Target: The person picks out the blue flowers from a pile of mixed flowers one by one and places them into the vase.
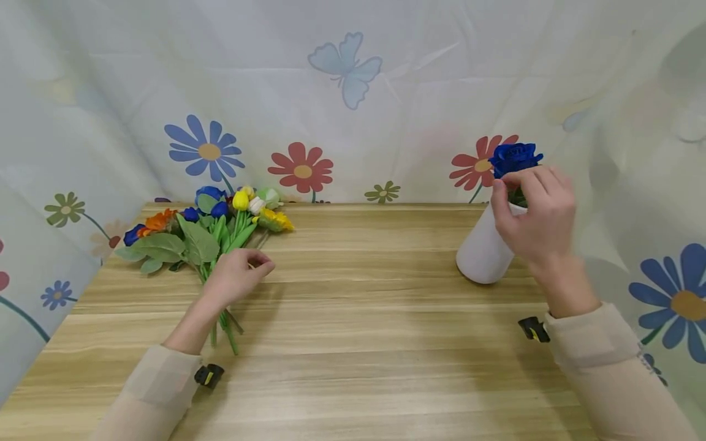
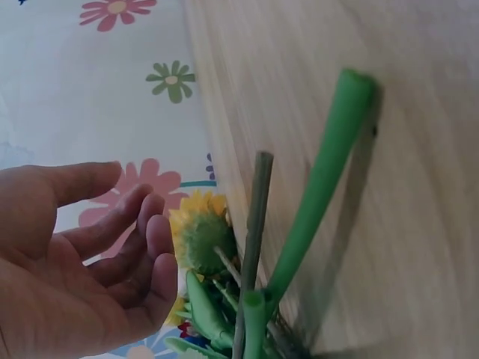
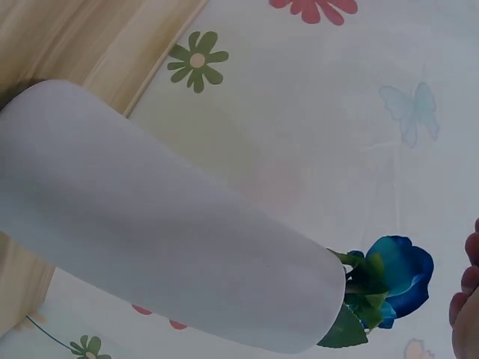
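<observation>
A blue rose stands in a white vase on the right side of the table. My right hand is by the vase's mouth, fingers loosely bent. The right wrist view shows the fingertips apart from the rose, holding nothing. On the left lies a bunch of artificial flowers with green stems toward me. Over those stems hovers my left hand, fingers loosely curled. In the left wrist view its palm is bare, beside the green stems and a yellow sunflower.
The wooden table ends at a pale curtain printed with flowers and a butterfly. Among the lying bunch are yellow tulips, an orange flower and further blue blooms. A black camera mount sits at each cuff.
</observation>
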`<state>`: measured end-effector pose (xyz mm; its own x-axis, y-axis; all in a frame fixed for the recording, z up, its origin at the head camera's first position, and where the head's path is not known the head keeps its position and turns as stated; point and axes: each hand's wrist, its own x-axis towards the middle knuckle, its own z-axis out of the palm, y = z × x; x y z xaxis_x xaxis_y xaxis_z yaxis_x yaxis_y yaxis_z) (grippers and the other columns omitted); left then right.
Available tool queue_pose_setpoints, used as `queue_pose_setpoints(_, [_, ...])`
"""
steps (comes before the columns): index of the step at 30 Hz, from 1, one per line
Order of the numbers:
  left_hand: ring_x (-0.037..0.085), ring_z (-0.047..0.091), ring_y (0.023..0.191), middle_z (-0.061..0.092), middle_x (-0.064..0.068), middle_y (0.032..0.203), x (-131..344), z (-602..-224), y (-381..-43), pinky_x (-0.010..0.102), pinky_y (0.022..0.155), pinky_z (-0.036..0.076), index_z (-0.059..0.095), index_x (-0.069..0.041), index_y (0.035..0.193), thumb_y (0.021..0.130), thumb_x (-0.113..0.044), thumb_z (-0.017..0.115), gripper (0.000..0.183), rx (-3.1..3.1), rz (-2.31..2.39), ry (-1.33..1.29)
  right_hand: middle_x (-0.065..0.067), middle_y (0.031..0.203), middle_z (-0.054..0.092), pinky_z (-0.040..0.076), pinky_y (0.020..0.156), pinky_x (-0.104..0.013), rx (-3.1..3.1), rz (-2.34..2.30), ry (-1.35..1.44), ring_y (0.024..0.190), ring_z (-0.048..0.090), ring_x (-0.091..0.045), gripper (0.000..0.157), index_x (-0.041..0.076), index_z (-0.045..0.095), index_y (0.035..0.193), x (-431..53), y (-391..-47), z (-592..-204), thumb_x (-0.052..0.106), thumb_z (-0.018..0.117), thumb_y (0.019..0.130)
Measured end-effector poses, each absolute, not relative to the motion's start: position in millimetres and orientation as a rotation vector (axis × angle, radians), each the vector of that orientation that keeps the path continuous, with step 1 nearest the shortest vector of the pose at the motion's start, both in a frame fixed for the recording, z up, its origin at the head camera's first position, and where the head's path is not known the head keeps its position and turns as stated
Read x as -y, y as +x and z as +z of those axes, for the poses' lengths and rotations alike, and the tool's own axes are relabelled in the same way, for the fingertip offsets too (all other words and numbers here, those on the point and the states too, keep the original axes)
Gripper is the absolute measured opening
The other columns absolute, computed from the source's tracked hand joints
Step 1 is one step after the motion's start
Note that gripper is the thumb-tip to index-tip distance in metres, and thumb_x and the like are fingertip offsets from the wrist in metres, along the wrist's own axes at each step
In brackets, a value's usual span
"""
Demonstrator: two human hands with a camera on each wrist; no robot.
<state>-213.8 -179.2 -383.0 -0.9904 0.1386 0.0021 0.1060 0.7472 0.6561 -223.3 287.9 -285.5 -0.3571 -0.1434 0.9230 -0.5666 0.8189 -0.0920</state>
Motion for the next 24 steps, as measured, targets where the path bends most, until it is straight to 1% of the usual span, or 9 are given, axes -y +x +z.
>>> queue_pose_setpoints(2, [0.024,0.063,0.084,0.072,0.010,0.100,181.5,-382.0,-214.2,0.037,0.069,0.049,0.073,-0.002,0.113,0.103,-0.027,0.063,0.028,-2.912,1.070,0.195,-0.022,0.080,0.066,0.042,0.069,-0.043,1.905,0.453,0.580,0.073,0.059,-0.040,0.040,-0.008,0.069,0.088,-285.9,-222.7,-288.3,0.030,0.059,0.098])
queue_pose_setpoints(4, [0.024,0.063,0.082,0.073,0.011,0.099,183.7,-381.2,-214.5,0.037,0.068,0.048,0.073,-0.001,0.114,0.103,-0.026,0.063,0.029,-2.929,1.053,0.191,-0.020,0.075,0.066,0.041,0.061,-0.041,1.911,0.421,0.617,0.064,0.058,-0.036,0.040,-0.006,0.070,0.087,-284.3,-222.5,-291.3,0.030,0.058,0.098])
queue_pose_setpoints(6, [0.024,0.063,0.081,0.073,0.012,0.100,186.0,-380.6,-215.3,0.038,0.068,0.048,0.073,0.000,0.115,0.104,-0.025,0.062,0.029,-2.942,1.032,0.184,-0.017,0.071,0.065,0.041,0.054,-0.039,1.933,0.382,0.653,0.058,0.056,-0.031,0.041,-0.004,0.070,0.085,-283.1,-222.7,-294.3,0.031,0.056,0.099])
queue_pose_setpoints(9, [0.027,0.065,0.084,0.073,0.015,0.102,188.3,-378.3,-216.3,0.042,0.071,0.051,0.073,0.001,0.115,0.104,-0.025,0.061,0.031,-2.960,1.004,0.169,-0.013,0.065,0.062,0.041,0.048,-0.037,1.979,0.346,0.711,0.051,0.054,-0.026,0.041,-0.002,0.069,0.081,-281.5,-222.9,-300.1,0.031,0.056,0.100])
queue_pose_setpoints(10, [0.029,0.066,0.086,0.073,0.016,0.101,188.8,-377.3,-216.4,0.044,0.072,0.052,0.072,0.002,0.115,0.104,-0.025,0.061,0.031,-2.972,0.993,0.170,-0.012,0.064,0.062,0.042,0.047,-0.037,2.003,0.335,0.729,0.050,0.054,-0.025,0.042,-0.001,0.069,0.080,-281.0,-222.5,-302.1,0.032,0.055,0.102])
queue_pose_setpoints(13, [0.032,0.067,0.090,0.072,0.017,0.101,190.2,-373.8,-216.4,0.048,0.077,0.053,0.072,0.003,0.113,0.104,-0.025,0.061,0.032,-3.014,0.949,0.184,-0.010,0.062,0.061,0.044,0.045,-0.036,2.064,0.319,0.780,0.048,0.054,-0.022,0.034,0.001,0.069,0.079,-280.4,-222.4,-309.5,0.027,0.060,0.100])
queue_pose_setpoints(17, [0.032,0.067,0.086,0.072,0.017,0.098,193.7,-369.2,-216.9,0.048,0.074,0.053,0.072,0.004,0.111,0.105,-0.025,0.060,0.032,-3.032,0.900,0.184,-0.007,0.063,0.062,0.044,0.047,-0.036,2.153,0.306,0.811,0.049,0.054,-0.019,0.019,0.002,0.069,0.079,-278.9,-223.8,-318.4,0.015,0.067,0.094])
queue_pose_setpoints(20, [0.033,0.066,0.085,0.072,0.020,0.101,197.6,-367.3,-218.5,0.046,0.071,0.053,0.071,0.005,0.114,0.105,-0.027,0.059,0.035,-3.013,0.877,0.157,-0.004,0.061,0.060,0.043,0.047,-0.034,2.224,0.298,0.818,0.049,0.052,-0.016,0.019,0.006,0.066,0.076,-276.8,-224.5,-324.6,0.013,0.069,0.093])
queue_pose_setpoints(24, [0.036,0.066,0.087,0.070,0.025,0.104,201.9,-366.4,-221.1,0.045,0.069,0.052,0.069,0.010,0.115,0.105,-0.027,0.057,0.040,-3.009,0.819,0.136,-0.001,0.059,0.058,0.039,0.046,-0.031,2.290,0.308,0.812,0.047,0.051,-0.014,0.023,0.010,0.060,0.072,-275.9,-225.1,-332.9,0.012,0.072,0.091])
